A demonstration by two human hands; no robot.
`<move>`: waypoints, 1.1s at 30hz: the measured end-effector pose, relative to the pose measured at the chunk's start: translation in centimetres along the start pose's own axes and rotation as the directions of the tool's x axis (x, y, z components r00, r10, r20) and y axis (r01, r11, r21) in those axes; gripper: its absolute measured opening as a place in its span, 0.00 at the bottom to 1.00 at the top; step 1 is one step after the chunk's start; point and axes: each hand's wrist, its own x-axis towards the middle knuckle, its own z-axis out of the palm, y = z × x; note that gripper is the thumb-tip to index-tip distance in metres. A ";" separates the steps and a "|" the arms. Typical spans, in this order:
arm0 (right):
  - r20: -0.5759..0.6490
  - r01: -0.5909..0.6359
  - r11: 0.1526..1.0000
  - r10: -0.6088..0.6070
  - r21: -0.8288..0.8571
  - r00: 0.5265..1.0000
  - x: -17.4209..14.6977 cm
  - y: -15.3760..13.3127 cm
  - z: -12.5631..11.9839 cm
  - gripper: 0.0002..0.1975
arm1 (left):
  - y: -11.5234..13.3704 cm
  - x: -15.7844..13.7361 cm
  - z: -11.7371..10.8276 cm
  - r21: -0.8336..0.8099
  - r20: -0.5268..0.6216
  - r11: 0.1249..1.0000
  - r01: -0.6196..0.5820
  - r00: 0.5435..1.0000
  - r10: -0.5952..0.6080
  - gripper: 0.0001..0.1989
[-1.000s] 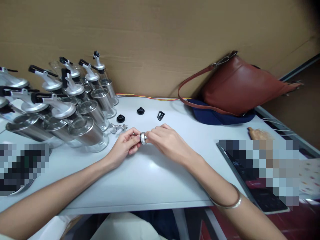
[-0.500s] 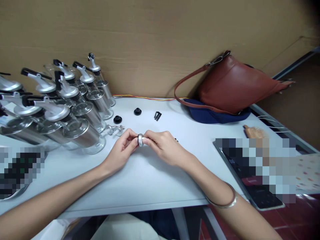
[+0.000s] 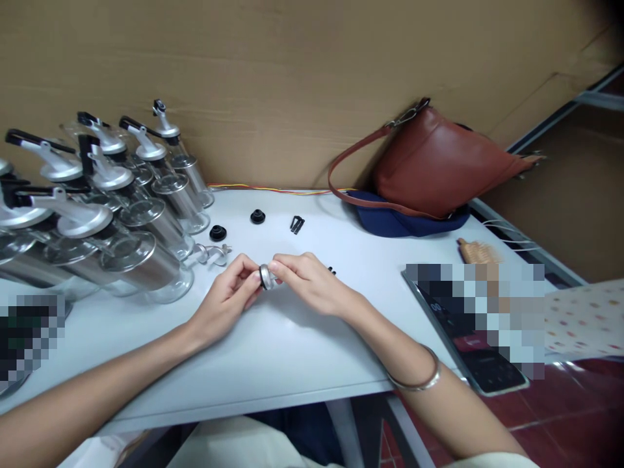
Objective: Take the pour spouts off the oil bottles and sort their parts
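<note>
Held cap (image 3: 266, 277): satin, metallic. Bottles (image 3: 178, 286), left: clear glass, metallic sleeves (image 3: 155, 263). Surface (image 3: 292, 354): smooth, glossy. Bag (image 3: 429, 166), far right: smooth, leather-like.

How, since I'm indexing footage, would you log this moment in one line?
left hand: holding black-rimmed silver part | right hand: pinching its other end | beyond: two round black pieces | left side: bottles with spouts

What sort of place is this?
Probably a workroom: many matching glass bottles stand on the table, loose black pieces lie nearby, and the left hand and right hand hold a small metal fitting.
</note>
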 end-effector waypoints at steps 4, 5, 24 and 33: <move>-0.019 0.034 0.999 -0.034 -0.008 0.999 -0.1 0.0 0.1 0.20 | -0.1 -0.4 -0.2 -0.056 0.020 0.998 0.017 1.000 -0.016 0.14; -0.027 0.036 0.999 -0.036 -0.021 0.999 -0.1 0.0 0.1 0.20 | -0.2 -0.4 -0.2 -0.083 0.028 0.996 0.014 1.000 -0.011 0.14; -0.016 0.000 0.999 -0.001 -0.043 1.000 -0.3 -0.1 -0.9 0.26 | 0.1 -0.5 -0.4 -0.015 0.128 0.998 -0.061 0.990 0.062 0.13; -0.084 0.026 0.996 -0.033 -0.088 0.996 -0.2 0.2 -0.7 0.22 | -0.3 -0.4 -0.4 0.050 0.126 0.995 -0.082 0.989 0.075 0.09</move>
